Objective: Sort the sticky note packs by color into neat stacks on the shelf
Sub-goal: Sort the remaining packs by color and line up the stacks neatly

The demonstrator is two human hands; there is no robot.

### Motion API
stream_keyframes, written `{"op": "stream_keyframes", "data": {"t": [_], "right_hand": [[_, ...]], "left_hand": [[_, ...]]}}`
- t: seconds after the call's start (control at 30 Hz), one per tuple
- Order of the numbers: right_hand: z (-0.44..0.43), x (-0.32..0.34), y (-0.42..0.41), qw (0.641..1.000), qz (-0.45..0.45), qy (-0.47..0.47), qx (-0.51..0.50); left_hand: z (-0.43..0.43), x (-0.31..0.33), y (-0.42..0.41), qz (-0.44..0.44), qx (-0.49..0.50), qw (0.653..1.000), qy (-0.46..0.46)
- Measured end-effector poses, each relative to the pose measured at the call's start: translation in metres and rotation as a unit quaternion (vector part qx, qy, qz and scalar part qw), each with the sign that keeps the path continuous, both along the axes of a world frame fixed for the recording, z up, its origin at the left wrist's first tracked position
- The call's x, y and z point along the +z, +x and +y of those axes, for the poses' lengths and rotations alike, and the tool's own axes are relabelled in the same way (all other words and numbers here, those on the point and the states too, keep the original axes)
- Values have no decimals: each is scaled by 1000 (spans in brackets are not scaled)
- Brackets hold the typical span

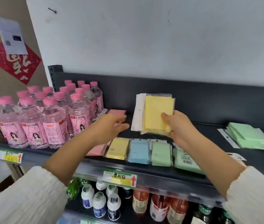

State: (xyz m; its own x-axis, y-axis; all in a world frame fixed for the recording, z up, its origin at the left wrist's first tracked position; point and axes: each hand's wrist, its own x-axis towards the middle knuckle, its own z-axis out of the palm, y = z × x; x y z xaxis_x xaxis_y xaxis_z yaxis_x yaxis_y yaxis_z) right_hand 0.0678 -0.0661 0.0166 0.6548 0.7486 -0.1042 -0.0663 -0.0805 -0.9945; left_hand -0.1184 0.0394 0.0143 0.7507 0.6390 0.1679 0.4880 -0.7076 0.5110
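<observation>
Nearest, below both wrists, 5 loose packs lie in a row along the shelf (50, 156) lip: a pink pack (95, 150), a yellow pack (118, 148), a blue pack (138, 151) and 2 green packs (161, 153). Above them the right hand (178, 125) pinches a sheaf of yellow packs (158, 113), thumb on the front and fingers curled behind, lifted off the shelf and nearly upright. The left hand (110, 126) reaches forward with its fingers (123, 126) straight, close together and holding nothing. Just past their tips a second pink pack (116, 112) lies flat; blur hides whether they touch it.

This looks like gathering by color, with yellow in hand and pink next. Taking the far pink pack calls for a flat slide or pinch, since the pink-capped bottles (47, 117) crowd just left of the fingers. Bare shelf lies beyond the right hand's fingers, between them and the green stack (247, 136) far to their right. The dark back panel (209, 101) closes off the rear.
</observation>
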Motion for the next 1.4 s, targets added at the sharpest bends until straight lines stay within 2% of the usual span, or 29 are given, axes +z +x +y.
{"op": "stream_keyframes", "data": {"t": [0.1,0.17,0.3,0.47,0.6,0.8,1.03,1.2,1.4], "right_hand": [[17,-9,-12,999,27,-14,-36],[24,-12,-18,998,36,-21,-55],[38,-10,-28,994,56,-32,-84],[53,-7,-36,990,86,-47,-105],[65,-11,-33,985,81,-80,-126],[83,-18,-28,982,92,-102,-130],[102,-35,-29,982,5,-172,-77],[110,-36,-30,964,-79,-247,-54],[111,-34,-28,952,-123,-279,-10]], "left_hand": [[22,-19,-26,152,-53,985,53],[26,-26,-32,197,-92,973,80],[39,-31,-34,200,-141,962,123],[55,-33,-25,231,-170,954,90],[64,-32,-19,243,-171,950,99],[52,-32,-10,217,-176,956,93],[51,-36,-11,199,-176,961,71],[56,-45,-10,185,-169,967,54],[53,-49,-8,188,-165,966,66]]}}
